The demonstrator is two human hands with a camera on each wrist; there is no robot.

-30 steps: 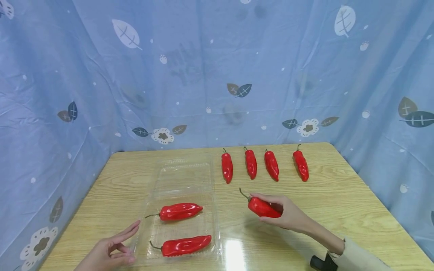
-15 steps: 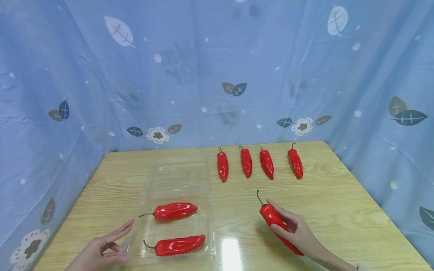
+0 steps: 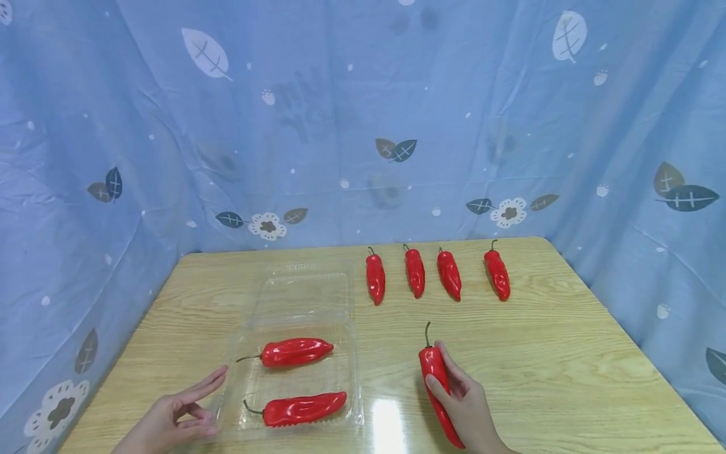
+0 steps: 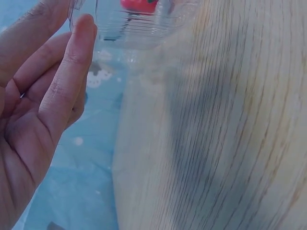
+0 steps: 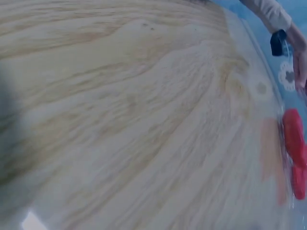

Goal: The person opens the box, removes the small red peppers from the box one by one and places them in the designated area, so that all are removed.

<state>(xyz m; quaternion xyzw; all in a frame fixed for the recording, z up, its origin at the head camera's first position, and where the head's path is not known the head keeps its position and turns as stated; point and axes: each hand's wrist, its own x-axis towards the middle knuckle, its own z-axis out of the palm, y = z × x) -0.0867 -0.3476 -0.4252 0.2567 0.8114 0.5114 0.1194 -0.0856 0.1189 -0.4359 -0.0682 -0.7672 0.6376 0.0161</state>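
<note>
In the head view my right hand (image 3: 464,407) grips a long red pepper (image 3: 435,382), thumb on its near side and fingers behind, with the green stem pointing away from me. At the left, my left hand (image 3: 178,413) touches the near left corner of a clear plastic clamshell box (image 3: 358,378), its index finger fairly straight. Two red peppers, an upper one (image 3: 297,352) and a lower one (image 3: 306,408), lie crosswise in the box's near half, stems to the left. The left wrist view has my left hand (image 4: 53,91) with a fingertip right at the box wall (image 4: 158,33).
Several red peppers (image 3: 449,275) stand in a row along the table's back, stems away from me. The box's lid (image 3: 303,296) lies folded back behind its base. A blue patterned curtain (image 3: 340,126) surrounds the wooden table (image 3: 539,359) at the back and sides.
My right hand has moved nearer me with the pepper and turned it, so it now points more lengthwise. The left hand keeps its place at the box corner.
</note>
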